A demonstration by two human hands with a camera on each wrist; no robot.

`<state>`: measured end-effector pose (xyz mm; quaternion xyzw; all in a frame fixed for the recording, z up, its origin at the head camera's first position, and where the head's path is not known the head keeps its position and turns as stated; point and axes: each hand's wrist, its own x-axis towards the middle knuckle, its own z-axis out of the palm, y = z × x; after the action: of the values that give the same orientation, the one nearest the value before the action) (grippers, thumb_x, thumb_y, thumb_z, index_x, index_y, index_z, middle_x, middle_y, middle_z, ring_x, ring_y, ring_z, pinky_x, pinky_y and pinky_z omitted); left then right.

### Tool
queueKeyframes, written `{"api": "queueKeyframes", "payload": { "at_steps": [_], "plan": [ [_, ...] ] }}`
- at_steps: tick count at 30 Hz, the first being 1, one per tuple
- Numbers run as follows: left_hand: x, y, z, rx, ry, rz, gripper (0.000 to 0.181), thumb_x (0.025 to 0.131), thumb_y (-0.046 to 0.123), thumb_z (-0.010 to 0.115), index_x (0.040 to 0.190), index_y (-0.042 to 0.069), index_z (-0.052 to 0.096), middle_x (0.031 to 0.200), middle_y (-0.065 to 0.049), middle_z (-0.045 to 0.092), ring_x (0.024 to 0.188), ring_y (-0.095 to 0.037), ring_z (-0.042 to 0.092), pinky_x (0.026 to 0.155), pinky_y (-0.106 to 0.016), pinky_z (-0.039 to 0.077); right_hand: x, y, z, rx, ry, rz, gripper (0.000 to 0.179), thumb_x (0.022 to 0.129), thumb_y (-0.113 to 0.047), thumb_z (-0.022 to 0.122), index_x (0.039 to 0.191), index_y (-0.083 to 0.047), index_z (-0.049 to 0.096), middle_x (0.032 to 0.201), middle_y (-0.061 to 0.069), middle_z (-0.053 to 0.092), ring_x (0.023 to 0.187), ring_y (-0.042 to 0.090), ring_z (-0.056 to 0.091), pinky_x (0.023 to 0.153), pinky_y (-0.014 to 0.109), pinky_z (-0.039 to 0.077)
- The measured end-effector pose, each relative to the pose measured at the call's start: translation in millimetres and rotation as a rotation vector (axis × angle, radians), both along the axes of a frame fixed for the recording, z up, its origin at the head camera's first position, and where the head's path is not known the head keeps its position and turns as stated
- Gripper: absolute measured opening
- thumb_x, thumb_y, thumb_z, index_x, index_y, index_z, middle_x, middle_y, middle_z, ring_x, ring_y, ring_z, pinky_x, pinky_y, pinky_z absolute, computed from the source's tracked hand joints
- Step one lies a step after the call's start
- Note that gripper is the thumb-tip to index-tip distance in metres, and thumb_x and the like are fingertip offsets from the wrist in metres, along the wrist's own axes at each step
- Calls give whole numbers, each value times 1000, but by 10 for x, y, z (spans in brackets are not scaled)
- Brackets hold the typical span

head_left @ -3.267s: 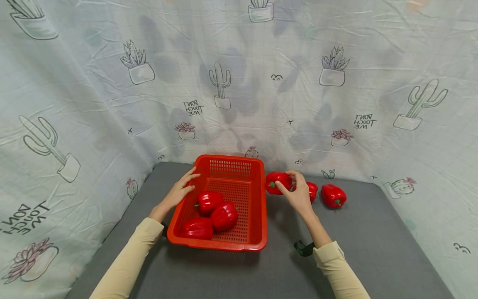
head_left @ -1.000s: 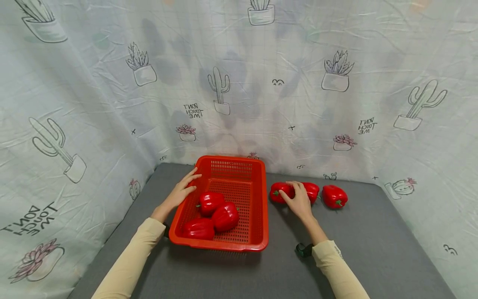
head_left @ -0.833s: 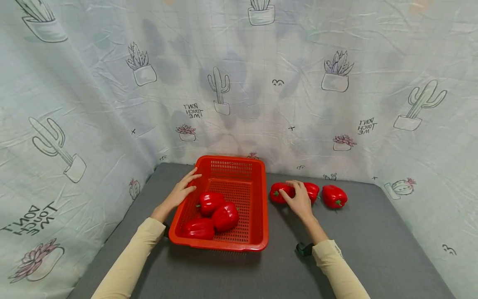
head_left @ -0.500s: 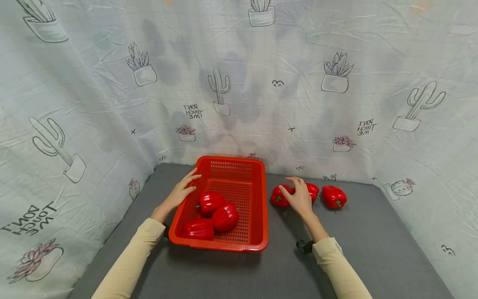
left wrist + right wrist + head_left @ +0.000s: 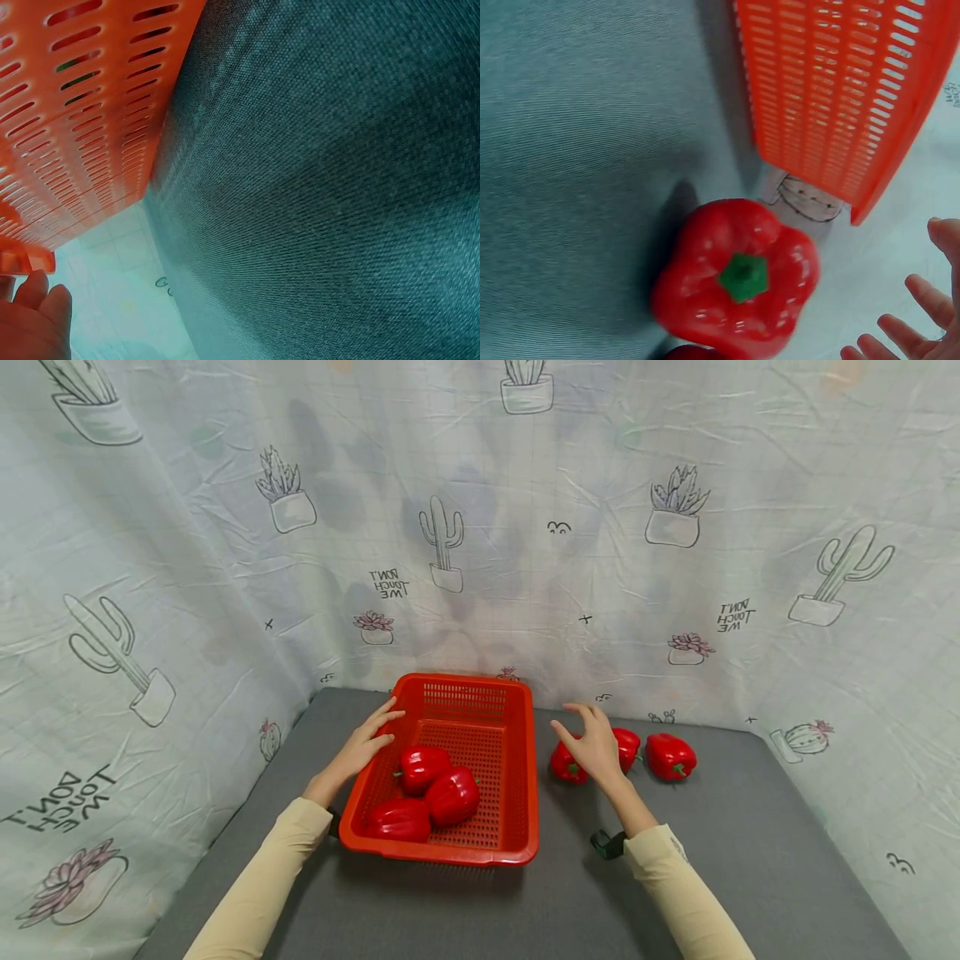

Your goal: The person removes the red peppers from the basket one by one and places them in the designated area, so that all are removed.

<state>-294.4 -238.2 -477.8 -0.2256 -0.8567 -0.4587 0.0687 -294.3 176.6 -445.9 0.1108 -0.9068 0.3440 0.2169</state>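
Note:
My left hand [image 5: 358,750] lies along the left rim of a red plastic basket [image 5: 534,777], its fingers extended and touching the edge. The left wrist view shows those fingertips [image 5: 54,304] at the rim. Three red bell peppers [image 5: 452,795] lie inside the basket. Over the table to the right, my right hand [image 5: 595,747] is spread and empty, above a red bell pepper [image 5: 567,765] that it partly hides. That bell pepper [image 5: 739,277] has its green stem toward the right wrist camera, with no finger on it.
Another red bell pepper [image 5: 627,747] sits just right of my right hand, and one more bell pepper [image 5: 671,757] stands farther right. All rest on the grey table [image 5: 750,843]. A patterned curtain [image 5: 510,552] hangs behind and along the sides.
My right hand held a bell pepper beside the basket, then set it down next to the others. Its fingers have since let go and lifted away. The left hand stays at the rim.

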Motion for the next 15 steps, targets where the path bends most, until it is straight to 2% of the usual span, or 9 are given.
{"api": "queueKeyframes", "payload": {
  "at_steps": [6, 15],
  "plan": [
    [9, 0, -2, -1, -4, 0, 42, 92, 3, 48, 133, -3, 45, 152, -18, 20, 138, -40, 18, 103, -63, 19, -13, -100, 133, 6, 10, 41, 40, 83, -38, 67, 115, -14, 62, 119, 8, 55, 108, 28, 51, 84, 47, 45],
    [-1, -6, -5, 5, -10, -2, 42, 92, 4, 48, 133, -1, 46, 152, -16, 20, 138, -38, 17, 104, -62, 18, -26, -252, 267, 39, 2, 84, 43, 84, -38, 66, 118, -13, 61, 124, 8, 53, 115, 28, 49, 84, 49, 46]
  ]
}}
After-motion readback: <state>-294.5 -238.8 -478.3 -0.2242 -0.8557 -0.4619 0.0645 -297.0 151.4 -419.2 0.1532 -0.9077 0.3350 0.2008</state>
